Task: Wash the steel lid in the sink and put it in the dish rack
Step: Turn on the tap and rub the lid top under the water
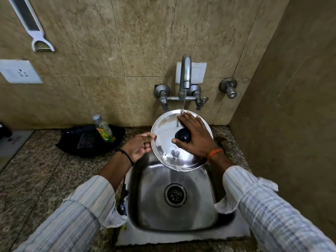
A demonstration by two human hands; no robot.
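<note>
The left hand (pixel 141 146) gripped the steel lid (pixel 164 140) at its 9 o'clock rim over the sink (pixel 154 197); the right hand (pixel 195 137) lay flat, unclenched, on top under the tap's (pixel 185 73) stream.

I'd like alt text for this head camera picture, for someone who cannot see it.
A person holds a steel lid tilted over a steel sink under a thin stream from the tap. The left hand grips its rim; the right hand lies flat across its top beside the black knob.
</note>
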